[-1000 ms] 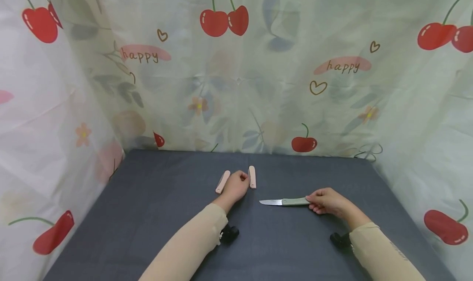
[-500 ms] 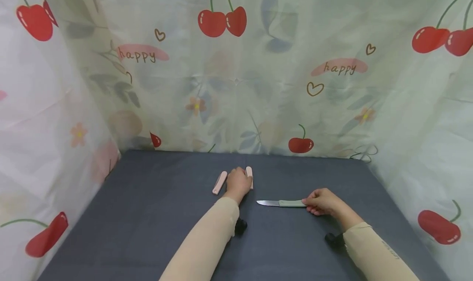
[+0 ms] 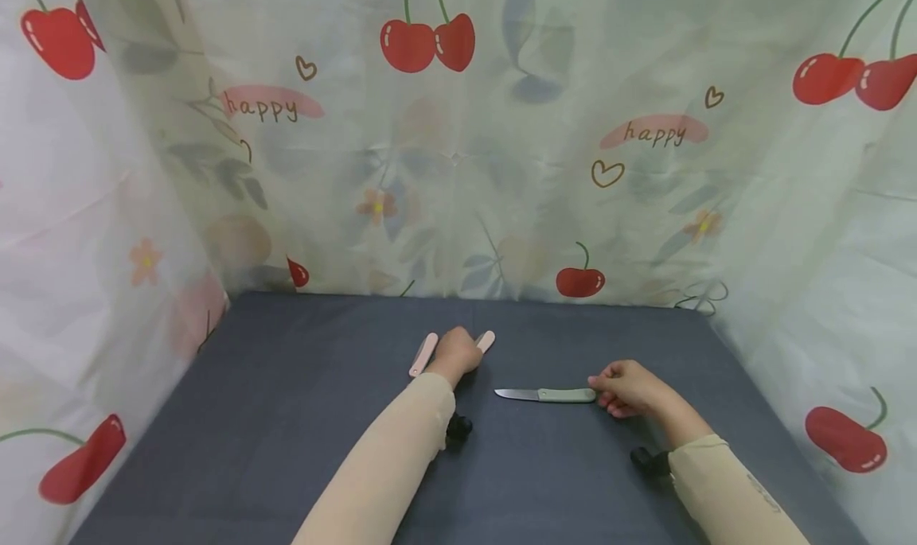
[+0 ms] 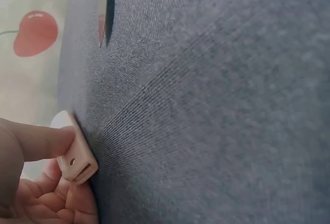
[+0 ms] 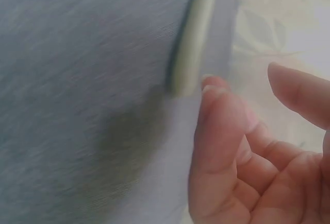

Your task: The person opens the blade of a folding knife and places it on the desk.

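On the dark grey table (image 3: 286, 418) lie two pink oblong pieces. My left hand (image 3: 454, 352) pinches the right pink piece (image 3: 485, 340), which sits tilted; the left wrist view shows that pink piece (image 4: 77, 154) between a finger above and curled fingers below. The other pink piece (image 3: 423, 354) lies free just left of that hand. A green-handled knife (image 3: 566, 395) lies flat, blade pointing left. My right hand (image 3: 623, 386) rests at the handle's end. In the right wrist view one fingertip (image 5: 211, 85) touches the green handle (image 5: 193, 38), with the thumb held apart.
A cherry-print curtain (image 3: 458, 171) closes in the table at the back and both sides. Black wrist mounts (image 3: 458, 427) (image 3: 648, 461) sit under both sleeves. The knife's blade tip (image 4: 105, 13) shows at the top of the left wrist view.
My left hand has closed on the right pink piece and turned it from upright to slanted. My right hand has eased back to the knife handle's end.
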A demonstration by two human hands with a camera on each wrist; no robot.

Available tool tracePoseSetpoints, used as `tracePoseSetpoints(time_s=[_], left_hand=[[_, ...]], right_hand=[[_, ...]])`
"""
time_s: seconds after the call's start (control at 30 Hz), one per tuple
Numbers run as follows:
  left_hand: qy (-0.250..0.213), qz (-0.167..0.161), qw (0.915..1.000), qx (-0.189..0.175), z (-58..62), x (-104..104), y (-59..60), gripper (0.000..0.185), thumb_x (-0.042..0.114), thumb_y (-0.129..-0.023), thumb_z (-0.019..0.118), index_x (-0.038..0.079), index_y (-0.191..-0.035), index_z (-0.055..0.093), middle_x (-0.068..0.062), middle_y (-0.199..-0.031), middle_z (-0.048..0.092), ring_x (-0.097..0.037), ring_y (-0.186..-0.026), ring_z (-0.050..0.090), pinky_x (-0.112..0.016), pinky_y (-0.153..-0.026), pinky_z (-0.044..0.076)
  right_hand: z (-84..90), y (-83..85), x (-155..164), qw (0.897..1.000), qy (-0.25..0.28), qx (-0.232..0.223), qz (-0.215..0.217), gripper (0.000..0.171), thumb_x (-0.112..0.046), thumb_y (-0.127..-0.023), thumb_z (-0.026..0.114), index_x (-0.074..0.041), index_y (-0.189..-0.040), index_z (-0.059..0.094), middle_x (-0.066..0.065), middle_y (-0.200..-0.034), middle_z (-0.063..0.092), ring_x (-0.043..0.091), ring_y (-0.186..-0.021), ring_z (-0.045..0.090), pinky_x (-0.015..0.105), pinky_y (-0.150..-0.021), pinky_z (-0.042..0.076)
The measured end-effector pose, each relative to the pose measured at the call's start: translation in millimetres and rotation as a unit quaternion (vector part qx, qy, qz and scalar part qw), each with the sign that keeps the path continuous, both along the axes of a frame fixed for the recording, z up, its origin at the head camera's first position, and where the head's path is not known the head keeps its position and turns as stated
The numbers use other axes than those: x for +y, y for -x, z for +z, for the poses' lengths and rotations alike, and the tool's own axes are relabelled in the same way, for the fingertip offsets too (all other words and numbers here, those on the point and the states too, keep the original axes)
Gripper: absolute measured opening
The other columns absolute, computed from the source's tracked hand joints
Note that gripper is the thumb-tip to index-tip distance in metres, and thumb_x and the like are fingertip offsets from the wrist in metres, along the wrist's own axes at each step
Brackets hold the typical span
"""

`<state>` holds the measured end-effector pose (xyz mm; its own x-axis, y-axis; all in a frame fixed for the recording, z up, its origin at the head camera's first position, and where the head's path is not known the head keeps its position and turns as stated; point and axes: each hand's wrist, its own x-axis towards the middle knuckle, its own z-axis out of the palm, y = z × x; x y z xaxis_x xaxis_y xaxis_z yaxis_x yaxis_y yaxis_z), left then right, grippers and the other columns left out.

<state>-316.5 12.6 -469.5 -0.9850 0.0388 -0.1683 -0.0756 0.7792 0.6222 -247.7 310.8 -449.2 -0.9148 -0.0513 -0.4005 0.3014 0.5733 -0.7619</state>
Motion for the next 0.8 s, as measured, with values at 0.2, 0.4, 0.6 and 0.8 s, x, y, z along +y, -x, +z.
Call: tracePoseSetpoints(time_s=[0.2,0.4,0.6,0.8], left_hand=[[-0.026,-0.028,0.9991,0.019,-3.4,-9.8,-5.7,0.057,0.041,-0.103,0.053,0.012,-0.056,0.041,-0.002,-0.059,0.041,-0.02,-0.053,0.041,-0.034,-0.058,0.04],[-0.084,-0.01,0.9953,0.046,-8.9,-16.4,-16.9,0.015,0.018,-0.091,0.071,0.007,-0.089,0.06,-0.004,-0.083,0.059,-0.019,-0.074,0.054,-0.034,-0.07,0.048],[-0.156,-0.002,0.9852,0.072,-10.2,-18.3,-27.5,0.018,0.016,-0.089,0.075,0.005,-0.096,0.062,-0.006,-0.086,0.063,-0.019,-0.077,0.058,-0.033,-0.07,0.05],[-0.217,0.006,0.9713,0.097,-4.3,-19.7,-41.6,0.019,0.013,-0.088,0.075,0.002,-0.098,0.063,-0.007,-0.086,0.063,-0.017,-0.075,0.058,-0.03,-0.067,0.049]], right_hand=[[20.4,-2.8,-15.6,0.998,-0.027,0.037,0.044,0.034,-0.027,-0.1,0.063,0.005,-0.107,0.057,0.013,-0.079,0.064,0.016,-0.059,0.058,0.032,-0.056,0.053],[35.2,-2.2,-41.1,0.995,-0.015,0.068,0.07,0.033,-0.029,-0.1,0.064,0.004,-0.105,0.059,0.014,-0.082,0.063,0.019,-0.065,0.058,0.036,-0.062,0.054],[37.2,3.5,-69.5,0.994,0.017,0.089,0.055,0.027,-0.024,-0.101,0.063,0.002,-0.104,0.06,0.016,-0.084,0.063,0.018,-0.068,0.059,0.04,-0.067,0.057],[35.0,8.6,-96.5,0.991,0.033,0.121,0.034,0.025,-0.023,-0.101,0.063,0.002,-0.105,0.063,0.017,-0.091,0.065,0.021,-0.072,0.063,0.041,-0.069,0.058]])
